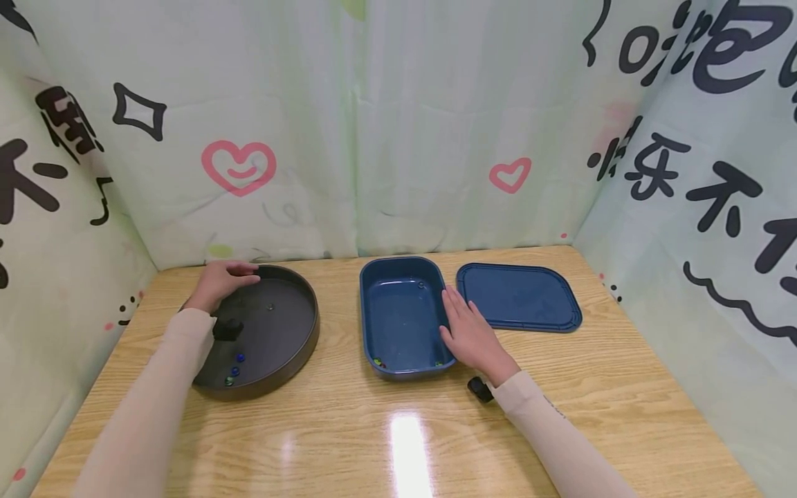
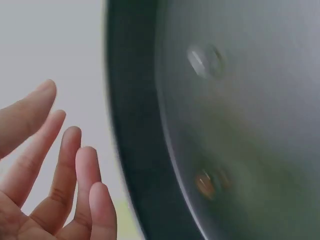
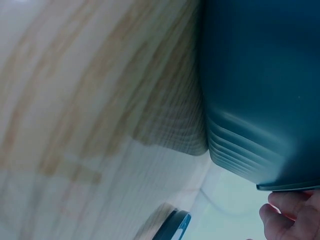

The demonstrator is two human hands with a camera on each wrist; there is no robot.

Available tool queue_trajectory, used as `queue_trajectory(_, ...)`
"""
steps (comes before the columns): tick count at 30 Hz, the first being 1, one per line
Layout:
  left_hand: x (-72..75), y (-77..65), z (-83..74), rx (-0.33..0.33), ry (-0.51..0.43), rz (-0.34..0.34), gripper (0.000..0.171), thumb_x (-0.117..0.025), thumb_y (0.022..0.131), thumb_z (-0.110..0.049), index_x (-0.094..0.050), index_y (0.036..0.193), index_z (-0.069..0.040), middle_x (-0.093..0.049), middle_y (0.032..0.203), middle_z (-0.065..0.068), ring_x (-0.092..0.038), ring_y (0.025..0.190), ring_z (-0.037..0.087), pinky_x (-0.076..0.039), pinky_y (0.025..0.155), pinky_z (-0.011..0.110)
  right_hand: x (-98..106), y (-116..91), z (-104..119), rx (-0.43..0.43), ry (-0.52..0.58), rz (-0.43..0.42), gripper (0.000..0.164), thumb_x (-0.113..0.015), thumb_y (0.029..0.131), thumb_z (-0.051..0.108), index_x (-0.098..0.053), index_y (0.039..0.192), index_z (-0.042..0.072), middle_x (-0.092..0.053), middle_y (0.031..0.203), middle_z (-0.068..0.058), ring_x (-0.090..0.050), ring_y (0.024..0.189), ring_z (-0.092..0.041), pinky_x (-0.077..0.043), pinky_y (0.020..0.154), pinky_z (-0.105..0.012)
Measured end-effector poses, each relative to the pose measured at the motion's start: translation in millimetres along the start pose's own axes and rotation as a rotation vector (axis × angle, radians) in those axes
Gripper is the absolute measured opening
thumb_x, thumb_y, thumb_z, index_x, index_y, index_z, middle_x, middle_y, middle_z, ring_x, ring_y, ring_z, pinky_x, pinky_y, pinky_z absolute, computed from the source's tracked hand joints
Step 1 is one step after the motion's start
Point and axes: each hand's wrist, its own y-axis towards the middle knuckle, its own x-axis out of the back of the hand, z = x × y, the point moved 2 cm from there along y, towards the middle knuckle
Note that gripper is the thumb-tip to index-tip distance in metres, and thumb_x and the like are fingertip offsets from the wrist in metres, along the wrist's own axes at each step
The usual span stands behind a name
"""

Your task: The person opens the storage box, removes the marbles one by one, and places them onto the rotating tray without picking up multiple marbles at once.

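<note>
At the left stands a round dark pan [image 1: 274, 339] with several glass marbles in it, among them a blue marble [image 1: 241, 357] and a green one [image 1: 229, 381]. My left hand [image 1: 223, 282] hovers at the pan's far left rim, fingers loosely bent and holding nothing. In the left wrist view a clear marble [image 2: 206, 61] and an orange-tinted marble [image 2: 205, 184] lie blurred inside the pan wall. My right hand [image 1: 473, 335] rests with straightened fingers along the right rim of a deep blue rectangular container [image 1: 405, 321]. A few marbles [image 1: 378, 362] sit in that container's corners.
A flat blue lid [image 1: 519, 297] lies on the wooden table [image 1: 349, 443] behind and right of the container. Printed curtains [image 1: 398, 138] enclose the table's back and sides. Small black cameras [image 1: 479, 389] are worn at both wrists.
</note>
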Motion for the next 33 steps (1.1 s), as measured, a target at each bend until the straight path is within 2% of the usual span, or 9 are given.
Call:
queue_trajectory(4, -8.5, -2.3, -25.9, -0.021, -0.079, 0.072, 0.044, -0.061, 0.091, -0.022, -0.055, 0.128, 0.001, -0.054, 0.129, 0.026, -0.051, 0.119, 0.038, -0.041, 0.101, 0.049, 1, 0, 1, -0.002, 0.005, -0.003, 0.066, -0.048, 0.096, 0.025, -0.017, 0.148, -0.002, -0.016, 0.157, -0.017, -0.019, 0.145, -0.03, -0.02, 0.115, -0.051)
queue_trajectory(9, -25.2, -3.5, -62.2, -0.073, -0.145, 0.138, 0.042, -0.061, 0.091, -0.02, -0.056, 0.128, -0.002, -0.054, 0.133, 0.022, -0.053, 0.117, 0.035, -0.042, 0.099, 0.049, 0, -1, 0, 0.0, -0.002, -0.006, 0.066, -0.048, 0.096, 0.025, -0.017, 0.148, -0.002, -0.016, 0.157, -0.017, -0.02, 0.145, -0.031, -0.021, 0.114, -0.052)
queue_trajectory(19, -78.9, 0.1, -125.4, -0.245, -0.201, 0.185, 0.036, -0.068, 0.086, -0.014, -0.064, 0.12, -0.005, -0.062, 0.124, 0.017, -0.059, 0.107, 0.03, -0.05, 0.091, 0.042, -1, -1, -1, 0.009, -0.01, -0.019, 0.066, -0.048, 0.096, 0.024, -0.017, 0.148, -0.002, -0.018, 0.156, -0.018, -0.02, 0.144, -0.031, -0.022, 0.114, -0.052)
queue_trajectory(25, -116.9, 10.4, -146.7, -0.289, -0.279, 0.248, 0.035, -0.068, 0.085, -0.01, -0.063, 0.119, -0.003, -0.063, 0.121, 0.018, -0.06, 0.106, 0.029, -0.05, 0.091, 0.039, -2, 0, -1, 0.013, -0.006, -0.018, 0.065, -0.048, 0.096, 0.024, -0.018, 0.148, -0.002, -0.018, 0.156, -0.018, -0.021, 0.144, -0.031, -0.022, 0.114, -0.053)
queue_trajectory(33, -163.4, 31.0, -161.6, -0.274, -0.307, 0.274, 0.035, -0.069, 0.084, -0.009, -0.064, 0.118, -0.001, -0.065, 0.118, 0.018, -0.062, 0.105, 0.029, -0.052, 0.09, 0.034, -1, 0, -1, 0.006, -0.003, -0.023, 0.065, -0.048, 0.096, 0.024, -0.019, 0.148, -0.002, -0.019, 0.156, -0.018, -0.021, 0.144, -0.031, -0.022, 0.114, -0.052)
